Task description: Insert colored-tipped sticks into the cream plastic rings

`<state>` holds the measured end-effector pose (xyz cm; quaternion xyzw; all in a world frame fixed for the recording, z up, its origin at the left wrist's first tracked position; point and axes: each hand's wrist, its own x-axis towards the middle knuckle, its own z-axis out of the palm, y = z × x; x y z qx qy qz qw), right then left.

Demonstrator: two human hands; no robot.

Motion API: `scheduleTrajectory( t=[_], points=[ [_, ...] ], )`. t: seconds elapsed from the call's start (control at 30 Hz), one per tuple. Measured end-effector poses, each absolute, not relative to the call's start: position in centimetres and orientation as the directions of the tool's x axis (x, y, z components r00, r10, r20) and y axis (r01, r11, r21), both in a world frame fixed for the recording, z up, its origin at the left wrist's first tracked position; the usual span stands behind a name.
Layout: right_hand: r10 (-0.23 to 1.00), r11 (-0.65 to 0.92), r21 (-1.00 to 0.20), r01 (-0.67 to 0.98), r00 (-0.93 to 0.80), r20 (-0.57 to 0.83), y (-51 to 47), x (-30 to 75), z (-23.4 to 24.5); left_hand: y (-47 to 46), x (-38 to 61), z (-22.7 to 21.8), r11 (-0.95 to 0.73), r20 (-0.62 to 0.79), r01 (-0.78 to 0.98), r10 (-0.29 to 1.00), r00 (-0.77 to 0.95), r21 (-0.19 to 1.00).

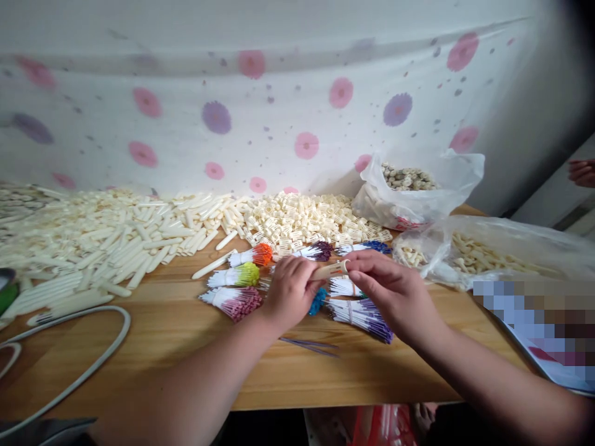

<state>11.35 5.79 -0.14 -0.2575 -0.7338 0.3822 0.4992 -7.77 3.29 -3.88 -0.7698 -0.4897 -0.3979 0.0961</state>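
Note:
My left hand (289, 291) and my right hand (393, 291) meet over the middle of the wooden table (162, 347). Both pinch a small cream plastic tube (331, 270) held level between them. Under and around the hands lie bundles of thin white sticks with coloured tips: orange (253, 254), yellow-green (237, 275), pink (233, 301), dark purple (315, 251), blue (367, 248) and violet (362, 314). A blue-tipped bundle (318, 301) peeks out below my left hand. Two loose thin sticks (309, 345) lie near the front.
A heap of cream tubes (116, 232) and a heap of small cream clips (302, 220) fill the back of the table. Two clear plastic bags (418, 186) (488, 251) of parts sit at the right. A grey cable (88, 365) curves at the left. A flowered cloth (260, 111) hangs behind.

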Motion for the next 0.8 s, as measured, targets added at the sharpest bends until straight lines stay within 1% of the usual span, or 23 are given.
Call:
scheduleTrajectory(
  t=[0.07, 0.13, 0.2, 0.23, 0.27, 0.3, 0.33, 0.37, 0.4, 0.43, 0.5, 0.6, 0.8],
  points=[
    [0.710, 0.663, -0.746, 0.068, -0.372, 0.598, 5.9, 11.4, -0.2, 3.3, -7.5, -4.1, -0.522, 0.683, 0.805, 0.699, 0.213, 0.283],
    [0.724, 0.659, -0.750, 0.060, -0.320, 0.611, 6.5, 11.1, -0.1, 3.7, -7.7, -4.0, -0.508, 0.688, 0.775, 0.713, 0.135, 0.376],
    [0.772, 0.606, -0.793, 0.057, -0.279, 0.571, 7.7, 10.1, 0.2, 4.2, -8.6, -3.5, -0.428, 0.667, 0.729, 0.744, -0.052, 0.535],
    [0.787, 0.586, -0.806, 0.083, -0.295, 0.541, 8.3, 9.3, 0.5, 4.5, -9.3, -3.1, -0.372, 0.628, 0.677, 0.759, -0.172, 0.635],
    [0.786, 0.581, -0.802, 0.138, -0.351, 0.509, 9.0, 8.2, 0.8, 4.7, -10.2, -2.6, -0.317, 0.568, 0.601, 0.771, -0.287, 0.734],
    [0.762, 0.602, -0.769, 0.215, -0.445, 0.472, 9.5, 6.9, 1.1, 4.9, -11.3, -2.0, -0.266, 0.492, 0.509, 0.782, -0.382, 0.818],
    [0.716, 0.644, -0.709, 0.288, -0.554, 0.425, 10.0, 5.4, 1.3, 5.0, -12.6, -1.6, -0.236, 0.427, 0.421, 0.785, -0.448, 0.876],
    [0.645, 0.714, -0.612, 0.341, -0.660, 0.385, 10.2, 3.7, 1.4, 4.9, -13.9, -1.3, -0.232, 0.390, 0.353, 0.778, -0.492, 0.907],
    [0.555, 0.795, -0.486, 0.364, -0.759, 0.340, 10.3, 1.9, 1.4, 4.8, -15.3, -1.1, -0.237, 0.367, 0.299, 0.769, -0.524, 0.924],
    [0.507, 0.828, -0.433, 0.357, -0.807, 0.304, 10.2, 0.2, 1.3, 4.7, -16.7, -1.0, -0.242, 0.347, 0.256, 0.759, -0.550, 0.936],
    [0.471, 0.858, -0.360, 0.368, -0.843, 0.260, 9.9, -3.2, 0.7, 4.4, -19.1, -1.5, -0.221, 0.296, 0.196, 0.719, -0.629, 0.955],
    [0.482, 0.866, -0.261, 0.427, -0.852, 0.204, 9.4, -7.1, -0.8, 4.4, -21.5, -2.7, -0.193, 0.268, 0.186, 0.684, -0.679, 0.963],
    [0.546, 0.838, -0.088, 0.539, -0.832, 0.098, 9.1, -10.7, -2.5, 5.5, -21.7, -4.6, -0.144, 0.247, 0.205, 0.684, -0.687, 0.968]
  ],
)
